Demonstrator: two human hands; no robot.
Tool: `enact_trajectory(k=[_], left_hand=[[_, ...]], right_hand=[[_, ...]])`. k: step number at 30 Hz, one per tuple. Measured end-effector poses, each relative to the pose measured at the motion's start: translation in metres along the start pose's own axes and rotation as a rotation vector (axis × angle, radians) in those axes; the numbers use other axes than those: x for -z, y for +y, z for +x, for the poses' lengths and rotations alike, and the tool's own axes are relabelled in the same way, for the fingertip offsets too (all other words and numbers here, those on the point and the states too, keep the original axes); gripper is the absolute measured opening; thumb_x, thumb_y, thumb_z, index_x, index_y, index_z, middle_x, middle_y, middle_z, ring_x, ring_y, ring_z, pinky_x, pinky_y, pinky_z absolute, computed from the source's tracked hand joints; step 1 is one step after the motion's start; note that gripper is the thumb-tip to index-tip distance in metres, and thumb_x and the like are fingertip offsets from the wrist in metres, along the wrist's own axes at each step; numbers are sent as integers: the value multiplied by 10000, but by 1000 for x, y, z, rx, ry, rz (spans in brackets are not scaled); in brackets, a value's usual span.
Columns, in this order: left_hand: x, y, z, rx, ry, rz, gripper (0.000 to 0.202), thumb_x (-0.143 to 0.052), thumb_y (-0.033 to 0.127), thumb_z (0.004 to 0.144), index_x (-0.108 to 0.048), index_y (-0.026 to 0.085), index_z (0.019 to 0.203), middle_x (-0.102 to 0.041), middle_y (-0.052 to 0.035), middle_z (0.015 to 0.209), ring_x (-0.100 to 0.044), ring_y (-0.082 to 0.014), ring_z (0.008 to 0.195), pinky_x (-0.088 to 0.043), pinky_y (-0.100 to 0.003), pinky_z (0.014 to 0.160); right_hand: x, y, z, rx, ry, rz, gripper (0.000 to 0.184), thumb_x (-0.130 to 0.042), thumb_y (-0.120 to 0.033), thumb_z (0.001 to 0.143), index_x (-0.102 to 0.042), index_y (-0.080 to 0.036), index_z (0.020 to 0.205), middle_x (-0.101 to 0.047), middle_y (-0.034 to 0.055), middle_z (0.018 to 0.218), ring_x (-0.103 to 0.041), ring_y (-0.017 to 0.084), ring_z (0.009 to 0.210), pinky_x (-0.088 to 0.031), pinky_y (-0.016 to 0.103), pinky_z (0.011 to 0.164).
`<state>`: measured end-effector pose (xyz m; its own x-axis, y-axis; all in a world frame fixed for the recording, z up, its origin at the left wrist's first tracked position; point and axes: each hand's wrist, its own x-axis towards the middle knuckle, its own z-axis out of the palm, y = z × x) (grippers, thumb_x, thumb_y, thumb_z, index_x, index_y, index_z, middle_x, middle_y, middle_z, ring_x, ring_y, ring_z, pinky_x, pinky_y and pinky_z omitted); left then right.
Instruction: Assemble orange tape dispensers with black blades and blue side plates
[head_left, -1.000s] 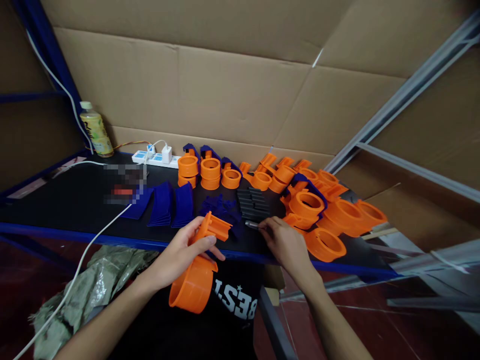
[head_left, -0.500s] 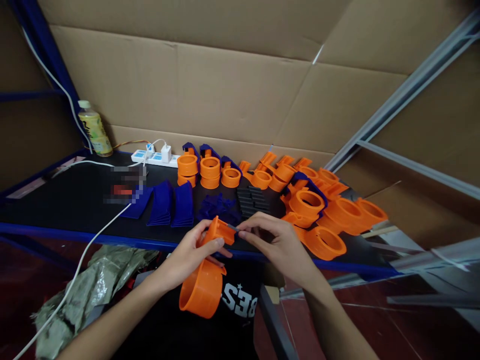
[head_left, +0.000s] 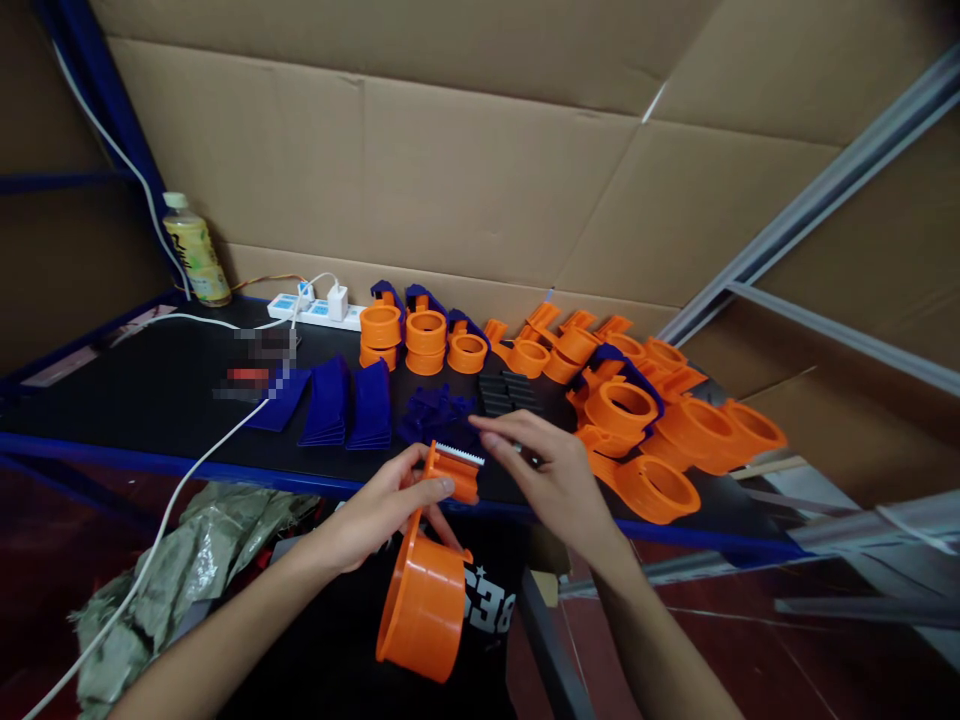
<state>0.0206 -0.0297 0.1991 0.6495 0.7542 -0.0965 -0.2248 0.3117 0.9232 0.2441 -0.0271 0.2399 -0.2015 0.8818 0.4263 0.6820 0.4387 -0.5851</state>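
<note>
My left hand [head_left: 386, 508] is closed round the neck of an orange tape dispenser [head_left: 424, 610], whose wide ring hangs below over my lap. A serrated metal blade [head_left: 459, 454] lies along the edge of its head. Just right of the blade hovers my right hand [head_left: 544, 465], index finger and thumb stretched out and apart, with nothing visible between them. Beyond my hands on the bench are a heap of small blue parts [head_left: 435, 412] and a stack of dark strips [head_left: 510, 394]. Fanned blue plates [head_left: 369, 405] stand to their left.
Several orange dispenser bodies [head_left: 660, 487] crowd the bench's right side. Stacked dispensers with blue parts [head_left: 425, 340] stand at the back by a power strip [head_left: 319, 312]. A bottle [head_left: 196, 250] is back left. A white cable [head_left: 202, 462] hangs over the bench's front edge.
My right fingers have come away from the dispenser's head and opened, leaving the serrated blade exposed on it. The dispenser has shifted slightly right and its ring hangs lower.
</note>
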Motion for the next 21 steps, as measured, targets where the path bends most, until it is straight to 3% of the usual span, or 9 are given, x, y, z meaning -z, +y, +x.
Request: enact_trajectory(k=[3,6,9,13,17,21], left_hand=[[1,-1,1,-8,0,2,411,-670,432,909,-531,188,1208,-739,-152,1147,-771,-205,704,-482,-212,518],[2,-1,2,-24,19,16,403,-670,435,908,-546,181,1195,-747,-129,1072,-772,-206,705,-491,-223,548],[1,1,2,-34,24,16,375,-663,435,913,-554,182,1168,-741,-111,1036,-772,-208,704,-469,-209,526],[1,2,3,-33,25,20,375,-664,444,911,-550,183,1154,-730,-129,1082,-775,-218,711,-430,-193,478],[2,1,3,-43,24,9,377,-664,429,914,-556,178,1175,-734,-119,1057,-773,-214,716,-484,-226,553],[3,-1,4,-18,28,-10,382,-686,441,897,-566,182,1151,-739,-88,973,-772,-219,700,-468,-218,527]], right_hand=[[15,27,12,-27,54,-232,321,-525,-397,1003,-759,-225,1139,-747,78,1066,-695,216,942,-546,332,811],[26,57,23,-65,-56,-489,255,-558,-326,983,-752,-223,1111,-749,74,1124,-689,240,1026,-530,362,889],[27,76,27,-74,-172,-612,214,-581,-284,967,-742,-234,1100,-747,61,1139,-681,242,1059,-538,351,846],[19,83,26,-25,-238,-623,176,-645,-245,924,-740,-237,1072,-745,51,1130,-682,217,1046,-541,324,853],[19,84,29,-9,-248,-619,174,-640,-271,933,-742,-249,1072,-744,46,1136,-678,214,1062,-533,316,872],[31,88,50,-120,-191,-756,265,-527,-331,1001,-721,-251,1165,-721,67,1223,-661,236,1132,-516,318,877]])
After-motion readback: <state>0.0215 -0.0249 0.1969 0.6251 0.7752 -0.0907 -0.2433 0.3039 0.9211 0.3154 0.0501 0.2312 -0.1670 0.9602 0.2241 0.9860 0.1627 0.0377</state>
